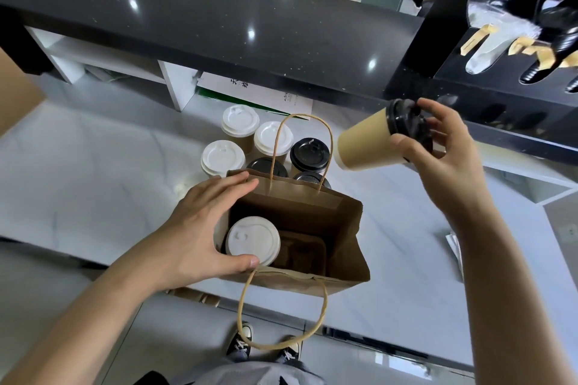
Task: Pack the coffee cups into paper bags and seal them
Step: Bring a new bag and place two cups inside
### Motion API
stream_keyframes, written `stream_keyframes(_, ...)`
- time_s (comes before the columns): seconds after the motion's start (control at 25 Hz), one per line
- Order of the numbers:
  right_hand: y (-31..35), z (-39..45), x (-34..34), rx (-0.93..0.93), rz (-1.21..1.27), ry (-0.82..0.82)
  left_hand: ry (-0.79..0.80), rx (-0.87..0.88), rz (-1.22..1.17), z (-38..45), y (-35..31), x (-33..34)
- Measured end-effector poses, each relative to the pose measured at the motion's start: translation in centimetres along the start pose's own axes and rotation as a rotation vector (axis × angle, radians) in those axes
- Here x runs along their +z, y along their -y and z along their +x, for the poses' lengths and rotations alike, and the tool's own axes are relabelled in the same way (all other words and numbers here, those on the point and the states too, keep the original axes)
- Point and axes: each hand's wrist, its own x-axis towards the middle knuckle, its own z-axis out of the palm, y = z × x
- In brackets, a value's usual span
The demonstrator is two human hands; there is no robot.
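An open brown paper bag (347,228) with twine handles stands on the white counter. Inside it a white-lidded cup (252,240) sits in the left slot of a cardboard cup tray (308,251); the right slot is empty. My left hand (200,228) spans the bag's left side, fingers on the far rim and thumb on the near rim. My right hand (444,147) grips a tan cup with a black lid (369,144) by the lid, tilted on its side above and to the right of the bag.
Behind the bag stand several more cups, three with white lids (240,120) and three with black lids (309,153). A dark raised counter (187,9) runs across the back. A black holder with sleeves (500,50) sits at the right. White papers (455,247) lie at the right edge.
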Motion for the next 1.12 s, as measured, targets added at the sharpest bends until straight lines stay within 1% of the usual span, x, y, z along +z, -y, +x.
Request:
stream_keyframes(0.08, 1.0, -1.1, -0.2, -0.015, 0.107, -0.001, 0.002, -0.009, 0.004, 0.0, 0.0, 0.0)
stream_keyframes(0.28, 3.0, -3.9, -0.5, -0.138, 0.352, 0.089, 0.002, -0.006, -0.002, -0.1, 0.0, 0.1)
stream_keyframes(0.4, 4.0, -4.9, -0.9, -0.231, 0.448, 0.133, 0.011, -0.003, 0.000, -0.2, 0.1, 0.1)
stream_keyframes(0.52, 5.2, -5.9, -0.6, -0.320, 0.503, 0.220, 0.019, 0.011, 0.005, -0.2, 0.1, 0.1)
stream_keyframes(0.6, 5.3, -6.5, -0.1, -0.355, 0.431, 0.303, 0.026, 0.010, 0.006, -0.2, 0.2, 0.1)
stream_keyframes(0.68, 4.8, -7.0, 0.7, -0.365, 0.256, 0.386, 0.020, 0.009, 0.006, -0.2, 0.2, 0.1)
stream_keyframes(0.8, 4.0, -7.8, 2.2, -0.336, -0.070, 0.452, -0.006, -0.002, 0.000, -0.2, 0.3, 0.1)
stream_keyframes(0.96, 3.5, -8.1, 3.1, -0.232, -0.325, 0.564, -0.011, 0.003, -0.004, -0.4, 0.4, 0.2)
stream_keyframes(1.04, 3.4, -8.1, 3.3, -0.236, -0.434, 0.609, -0.008, 0.003, -0.001, -0.5, 0.5, 0.2)
stream_keyframes(1.12, 3.5, -8.3, 3.8, -0.279, -0.568, 0.631, -0.002, 0.004, 0.005, -0.6, 0.5, 0.2)
